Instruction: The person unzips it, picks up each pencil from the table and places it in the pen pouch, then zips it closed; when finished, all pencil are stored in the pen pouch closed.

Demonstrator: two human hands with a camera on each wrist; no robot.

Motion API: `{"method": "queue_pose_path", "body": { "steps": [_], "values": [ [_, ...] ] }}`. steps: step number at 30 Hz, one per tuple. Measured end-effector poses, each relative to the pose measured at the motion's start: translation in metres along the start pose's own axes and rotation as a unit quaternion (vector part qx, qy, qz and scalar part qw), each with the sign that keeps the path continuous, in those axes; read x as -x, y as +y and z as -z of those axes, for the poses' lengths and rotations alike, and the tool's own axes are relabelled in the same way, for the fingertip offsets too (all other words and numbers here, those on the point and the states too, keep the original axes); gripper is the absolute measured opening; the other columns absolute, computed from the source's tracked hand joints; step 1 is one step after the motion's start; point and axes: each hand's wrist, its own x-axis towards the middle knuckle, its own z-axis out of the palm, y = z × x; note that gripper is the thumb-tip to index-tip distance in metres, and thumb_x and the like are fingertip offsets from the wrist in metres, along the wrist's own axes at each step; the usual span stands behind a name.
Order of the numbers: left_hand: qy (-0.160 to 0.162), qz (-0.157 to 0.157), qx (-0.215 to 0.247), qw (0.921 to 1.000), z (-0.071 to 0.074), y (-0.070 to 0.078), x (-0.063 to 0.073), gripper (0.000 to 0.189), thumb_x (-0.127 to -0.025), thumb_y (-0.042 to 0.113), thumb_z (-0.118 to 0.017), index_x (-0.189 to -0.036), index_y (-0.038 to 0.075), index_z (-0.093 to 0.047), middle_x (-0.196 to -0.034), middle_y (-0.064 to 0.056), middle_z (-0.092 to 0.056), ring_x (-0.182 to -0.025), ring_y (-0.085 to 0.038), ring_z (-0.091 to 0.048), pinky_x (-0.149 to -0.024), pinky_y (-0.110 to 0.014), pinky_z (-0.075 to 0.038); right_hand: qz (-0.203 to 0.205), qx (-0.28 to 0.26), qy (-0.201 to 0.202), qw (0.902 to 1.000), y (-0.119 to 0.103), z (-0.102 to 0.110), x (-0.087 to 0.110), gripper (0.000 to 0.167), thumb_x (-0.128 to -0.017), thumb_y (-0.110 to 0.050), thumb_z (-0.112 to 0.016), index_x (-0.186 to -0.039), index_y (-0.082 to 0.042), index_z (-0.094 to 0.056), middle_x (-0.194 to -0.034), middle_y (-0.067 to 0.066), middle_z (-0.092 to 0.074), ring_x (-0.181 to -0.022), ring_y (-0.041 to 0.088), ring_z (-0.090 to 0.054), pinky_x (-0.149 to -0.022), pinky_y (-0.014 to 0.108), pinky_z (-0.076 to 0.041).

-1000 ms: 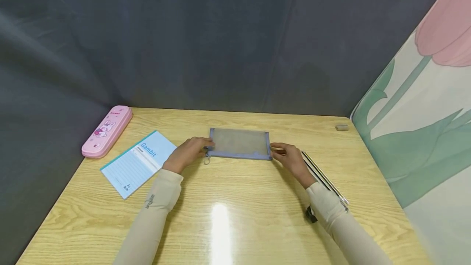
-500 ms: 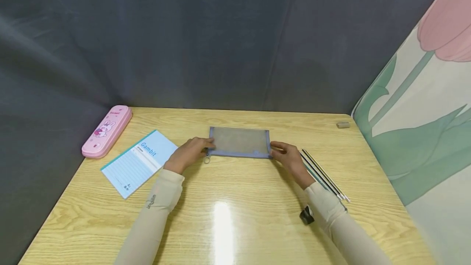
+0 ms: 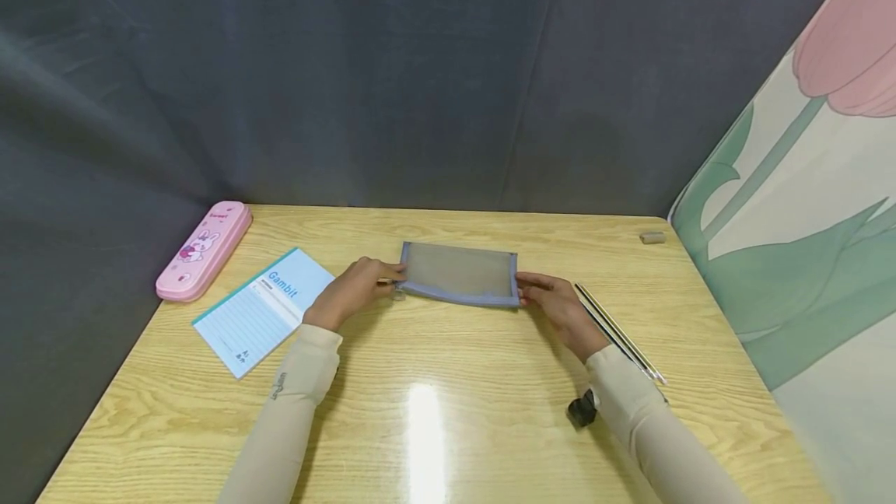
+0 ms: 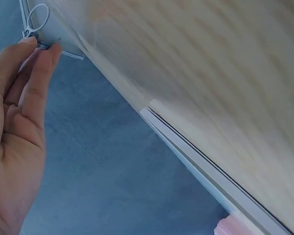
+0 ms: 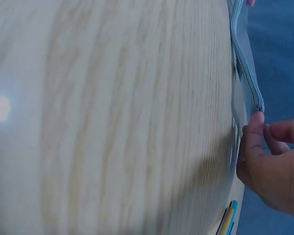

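Between left grip (image 3: 352,291) and right grip (image 3: 558,311), both pinching, a rectangular translucent grey, blue-edged pouch (image 3: 460,274) bows; uneven tension could free one end.

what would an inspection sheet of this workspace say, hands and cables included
Surface: pale wooden table, glare patch toward the near edge.
Job's things: translucent rectangular pouch with lavender edging.
Clutter: pink oblong pencil case, light blue paper notebook, slim dark and gold pencils, small brownish block.
Hands: left hand pinches the pouch's left end; right hand holds its right end.
Cables: nothing seen.
Surroundings: dark cloth curtain, pale wall covering with pink and green tulip print.
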Motion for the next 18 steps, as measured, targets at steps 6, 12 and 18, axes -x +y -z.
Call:
{"method": "queue_pose_path", "body": {
  "steps": [6,12,18],
  "values": [
    [0.001,0.005,0.032,0.9995,0.002,0.001,0.002,0.034,-0.111,0.008,-0.064,-0.145,0.005,-0.069,-0.159,-0.007,-0.056,-0.14,-0.034,-0.06,-0.106,-0.047,-0.056,0.005,0.03,-0.036,0.9989,0.005,0.001,0.001,0.051,-0.11,0.012,-0.043,-0.161,0.006,-0.046,-0.163,0.031,-0.041,-0.107,0.012,-0.063,-0.089,0.023,-0.056],
    [0.011,-0.017,0.064,0.9978,0.01,-0.002,0.008,0.033,-0.111,0.009,-0.064,-0.143,0.002,-0.07,-0.156,-0.013,-0.059,-0.137,-0.035,-0.063,-0.107,-0.05,-0.055,0.052,0.093,-0.096,0.9897,0.01,0.007,0.002,0.058,-0.109,0.011,-0.049,-0.165,-0.001,-0.042,-0.165,0.031,-0.038,-0.12,0.025,-0.067,-0.099,0.032,-0.057],
    [0.008,-0.027,0.12,0.9924,0.016,-0.002,0.016,0.034,-0.11,0.008,-0.064,-0.143,0.0,-0.069,-0.155,-0.017,-0.059,-0.136,-0.036,-0.063,-0.108,-0.052,-0.054,0.127,0.139,-0.081,0.9788,0.01,0.012,0.006,0.05,-0.109,0.003,-0.059,-0.159,0.0,-0.052,-0.154,0.027,-0.052,-0.119,0.037,-0.065,-0.1,0.038,-0.059]
  ]
}}
